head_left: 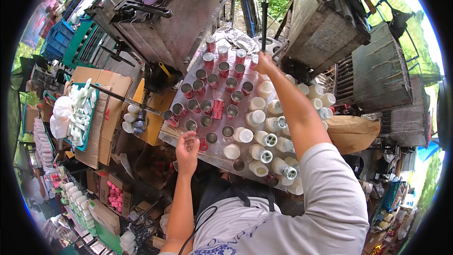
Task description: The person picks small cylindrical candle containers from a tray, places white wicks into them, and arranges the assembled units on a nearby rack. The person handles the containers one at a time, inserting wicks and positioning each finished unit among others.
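Note:
My right hand [265, 63] reaches to the far side of the table [219, 137], its fingers closed on a red and silver can [254, 61]. Several similar cans stand in loose rows on the tabletop, most with their tops cut open. One can [217, 109] lies on its side among them. Over the near left edge, my left hand [187, 150] is held with fingers apart and nothing in it. Close to it are an open can [190, 125] and small red scissor-like handles [203, 145]. White cylindrical containers [255, 117] crowd the table's right side.
At the left, a teal tray [89, 113] of white pieces rests on cardboard [111, 94]. A metal rod [127, 98] points toward the table. A large metal-sided bench [165, 28] stands far left, a rusty box [316, 28] far right. A brown sack [354, 134] lies right.

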A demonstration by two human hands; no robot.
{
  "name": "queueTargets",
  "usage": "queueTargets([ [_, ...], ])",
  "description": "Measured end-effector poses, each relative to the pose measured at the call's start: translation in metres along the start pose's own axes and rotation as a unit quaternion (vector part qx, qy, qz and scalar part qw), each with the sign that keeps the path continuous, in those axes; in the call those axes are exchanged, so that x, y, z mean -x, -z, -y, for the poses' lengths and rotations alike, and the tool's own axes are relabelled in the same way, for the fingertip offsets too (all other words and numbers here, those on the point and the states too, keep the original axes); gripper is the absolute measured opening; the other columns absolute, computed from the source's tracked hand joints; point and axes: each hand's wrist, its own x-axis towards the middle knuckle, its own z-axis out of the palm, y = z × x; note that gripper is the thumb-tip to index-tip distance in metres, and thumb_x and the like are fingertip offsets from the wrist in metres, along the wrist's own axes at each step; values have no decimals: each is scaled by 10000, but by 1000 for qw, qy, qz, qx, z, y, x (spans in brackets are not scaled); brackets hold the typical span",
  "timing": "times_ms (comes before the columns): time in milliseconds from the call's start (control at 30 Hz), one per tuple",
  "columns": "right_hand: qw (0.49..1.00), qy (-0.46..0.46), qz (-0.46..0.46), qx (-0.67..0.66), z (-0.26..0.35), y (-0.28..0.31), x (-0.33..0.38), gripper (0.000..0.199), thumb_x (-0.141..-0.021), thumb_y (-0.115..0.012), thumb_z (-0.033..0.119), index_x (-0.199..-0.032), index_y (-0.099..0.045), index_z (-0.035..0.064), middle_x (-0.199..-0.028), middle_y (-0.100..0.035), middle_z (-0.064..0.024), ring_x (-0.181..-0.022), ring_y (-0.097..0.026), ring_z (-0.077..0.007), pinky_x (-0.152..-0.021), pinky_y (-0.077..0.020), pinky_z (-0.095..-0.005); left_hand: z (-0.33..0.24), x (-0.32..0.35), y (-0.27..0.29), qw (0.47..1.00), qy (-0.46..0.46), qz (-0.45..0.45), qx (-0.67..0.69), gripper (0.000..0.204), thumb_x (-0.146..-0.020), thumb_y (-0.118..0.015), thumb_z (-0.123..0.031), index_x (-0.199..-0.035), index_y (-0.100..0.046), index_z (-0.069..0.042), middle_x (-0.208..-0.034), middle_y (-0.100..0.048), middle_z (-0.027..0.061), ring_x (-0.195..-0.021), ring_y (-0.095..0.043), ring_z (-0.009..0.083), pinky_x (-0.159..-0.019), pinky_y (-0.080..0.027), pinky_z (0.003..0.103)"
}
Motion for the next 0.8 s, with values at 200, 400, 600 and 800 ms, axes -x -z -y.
queueTargets([
  [200,995,40,31,84,-31,-53,-55,710,-808,-834,288,-1458,-571,173,-1406,-602,-212,-1307,-604,-415,-1081,-513,-502,-7,30,16,999,19,-17,-22,290,-1000,-688,-92,-1272,-613,-31,-1192,-691,60,-1031,-646,137,-943,-510,311],
  [400,997,69,-34,31,-33,-41,-39,458,-838,-808,258,-1275,-689,189,-1315,-682,-160,-1271,-637,-393,-1040,-526,-501,0,30,26,999,7,-40,-17,274,-1010,-664,-34,-1271,-591,5,-1216,-674,62,-1026,-628,108,-960,-505,279],
  [600,993,115,-34,15,-42,-40,-39,516,-823,-811,183,-1313,-658,142,-1270,-681,-200,-1249,-630,-404,-1051,-510,-483,11,27,15,999,20,-24,10,274,-1009,-680,-75,-1271,-619,-26,-1190,-689,50,-1038,-638,120,-951,-507,301],
  [800,989,143,-14,26,-43,-33,-39,488,-816,-814,214,-1261,-641,113,-1244,-663,-193,-1224,-628,-412,-1017,-518,-488,19,34,0,999,49,10,1,261,-1011,-686,-92,-1260,-627,-39,-1181,-701,42,-1022,-641,125,-944,-500,301],
])
